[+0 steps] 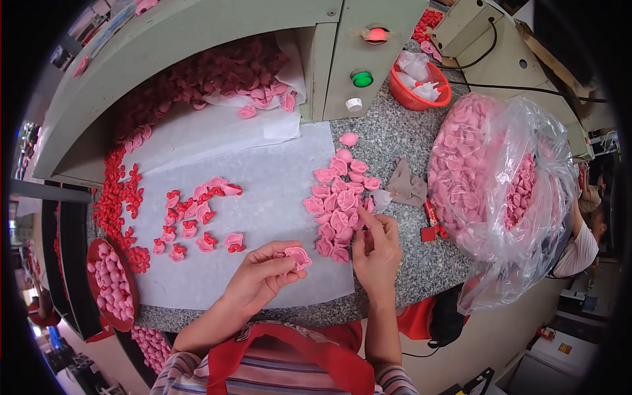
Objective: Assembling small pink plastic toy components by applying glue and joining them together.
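Left hand (258, 275) clamped on a pink moulded piece (300, 257), lower centre of frame. Right hand (379, 255) at the pink pile (340, 209), right of centre; whether it grips anything cannot be determined.

You are holding a small pink hollow shell (299, 257) that is looking like smooth, matt plastic. Across the centre of the frame, a wide white sheet (276, 191) is showing a smooth, papery finish, and right of it a grey speckled counter (411, 266) is resembling stone. At right, a transparent crinkled plastic bag (487, 286) is gleaming glossily. Toward the top, a pale-green housing (197, 34) is looking like smooth painted metal; right of centre, a crumpled grey rag (407, 184) is showing matt cloth.
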A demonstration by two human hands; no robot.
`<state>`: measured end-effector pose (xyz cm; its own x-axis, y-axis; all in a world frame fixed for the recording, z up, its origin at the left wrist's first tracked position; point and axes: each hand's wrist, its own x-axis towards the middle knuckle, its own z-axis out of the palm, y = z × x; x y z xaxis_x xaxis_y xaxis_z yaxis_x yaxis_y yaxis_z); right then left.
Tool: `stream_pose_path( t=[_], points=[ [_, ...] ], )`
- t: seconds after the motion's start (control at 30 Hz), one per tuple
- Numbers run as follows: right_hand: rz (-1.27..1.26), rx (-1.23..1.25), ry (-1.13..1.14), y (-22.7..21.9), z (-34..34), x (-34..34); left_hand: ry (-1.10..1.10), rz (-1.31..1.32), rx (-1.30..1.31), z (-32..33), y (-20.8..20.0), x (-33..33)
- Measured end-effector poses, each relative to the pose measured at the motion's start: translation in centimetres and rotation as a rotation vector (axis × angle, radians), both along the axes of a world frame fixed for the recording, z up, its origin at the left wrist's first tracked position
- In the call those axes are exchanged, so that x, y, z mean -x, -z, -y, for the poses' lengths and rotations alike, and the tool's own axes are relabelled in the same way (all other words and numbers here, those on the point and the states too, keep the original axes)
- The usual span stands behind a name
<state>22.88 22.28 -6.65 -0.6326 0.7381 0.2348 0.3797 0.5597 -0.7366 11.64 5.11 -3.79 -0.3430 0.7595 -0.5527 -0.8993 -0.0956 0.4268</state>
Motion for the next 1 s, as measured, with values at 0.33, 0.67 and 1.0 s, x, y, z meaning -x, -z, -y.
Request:
stream_pose_path(
  t=[0.33,0.67,1.0],
  points=[
    [-0.051,0.035,0.055,0.2,-0.2,0.3,-0.011,-0.022,0.039,-0.7,0.0,0.0],
    [-0.095,0.015,0.05,0.7,-0.2,0.3,-0.087,-0.034,0.013,-1.3,-0.5,0.8],
    [-0.202,0.07,0.255,0.0,-1.5,-0.7,-0.527,-0.51,-0.183,-2.2,-3.0,17.5]
  ],
)
